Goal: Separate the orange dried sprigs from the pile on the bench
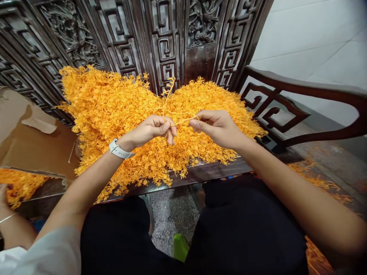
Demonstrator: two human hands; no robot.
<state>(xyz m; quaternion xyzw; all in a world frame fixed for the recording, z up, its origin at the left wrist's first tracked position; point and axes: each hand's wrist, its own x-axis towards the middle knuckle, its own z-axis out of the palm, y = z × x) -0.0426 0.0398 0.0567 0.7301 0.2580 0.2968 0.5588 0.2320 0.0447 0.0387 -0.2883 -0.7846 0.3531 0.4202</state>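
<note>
My left hand [157, 128], with a pale watch on its wrist, pinches a thin yellow-orange plastic strand [183, 119] between thumb and fingers. To its right, my right hand [215, 126] grips the other part of the same strand between thumb and index finger. The strand spans the short gap between both hands, and a knobbly end of it sticks up above my left hand. Beneath and behind both hands spreads a large heap of orange plastic flower-like pieces [114, 103]. Whether the strand is looped or knotted at my left fingers I cannot tell.
The heap lies on a dark wooden bench [212, 172] with a carved back [160, 23] and a curved armrest [315, 86] at right. A torn cardboard box [37, 149] stands at left, near another person's arm [14, 225]. Orange scraps [315, 177] litter the floor.
</note>
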